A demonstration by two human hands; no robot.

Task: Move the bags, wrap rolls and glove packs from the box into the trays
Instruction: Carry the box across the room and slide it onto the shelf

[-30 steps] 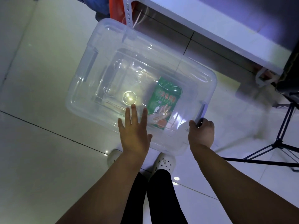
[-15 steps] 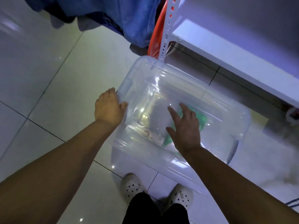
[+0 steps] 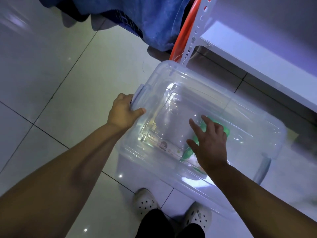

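The floor (image 3: 51, 79) is made of large pale glossy tiles with thin dark joints, and small spots of light shine on it. A clear storage box (image 3: 214, 93) with its lid on stands on the tiles, across one joint. Just in front of the box, on the person's side, are two white perforated clogs (image 3: 145, 202). Behind the box a blue cloth (image 3: 154, 19) hangs down to the floor. At the far corner of the box stands the white perforated post (image 3: 195, 31) of a shelf rack, with an orange curved thing (image 3: 186, 30) just beside it.
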